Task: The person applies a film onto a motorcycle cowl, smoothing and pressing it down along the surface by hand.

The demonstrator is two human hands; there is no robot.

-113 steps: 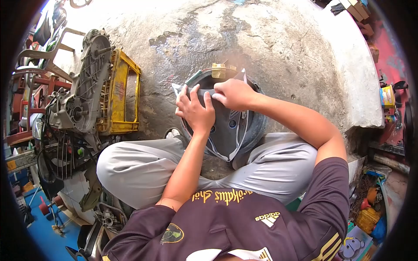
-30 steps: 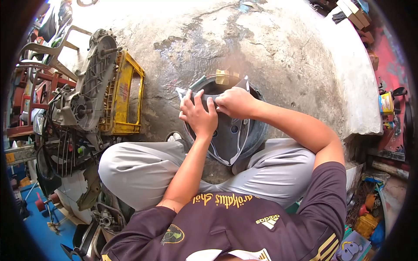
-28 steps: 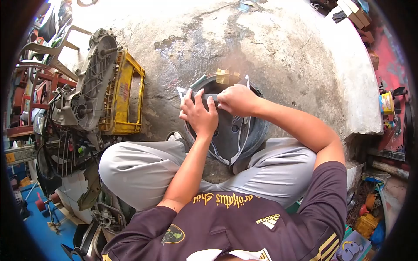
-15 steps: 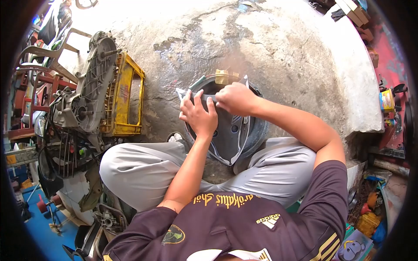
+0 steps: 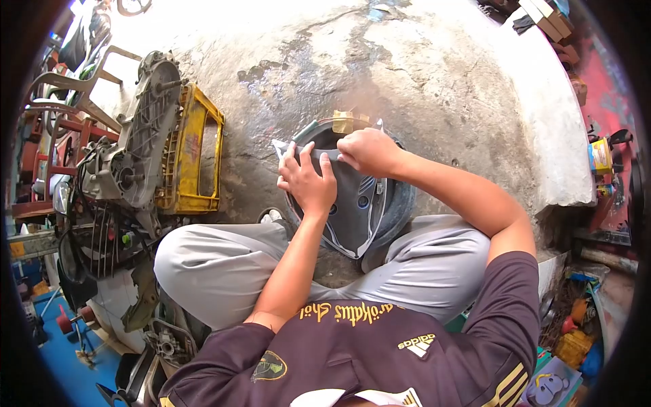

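A dark grey panel (image 5: 349, 207) with pale edges and two round holes rests across a round black tub (image 5: 402, 210) between my legs. My left hand (image 5: 308, 178) lies on the panel's upper left part with its fingers spread. At the panel's upper edge, my right hand (image 5: 369, 150) is closed in a fist; whatever it holds is hidden under the fingers. A piece of yellowish tape or sponge (image 5: 343, 122) sits on the tub's far rim, beside a thin greenish stick (image 5: 306, 130).
To the left, a metal engine casing (image 5: 146, 136) leans by a yellow crate (image 5: 211, 156). Behind them is a plastic chair (image 5: 81, 85). A concrete ledge (image 5: 559, 156) runs along the right, with a colourful tin (image 5: 601, 156) beyond it.
My right hand has shifted in small movements along the panel's upper edge, its fist staying closed. My left hand has stayed spread on the panel. The view has shifted slightly.
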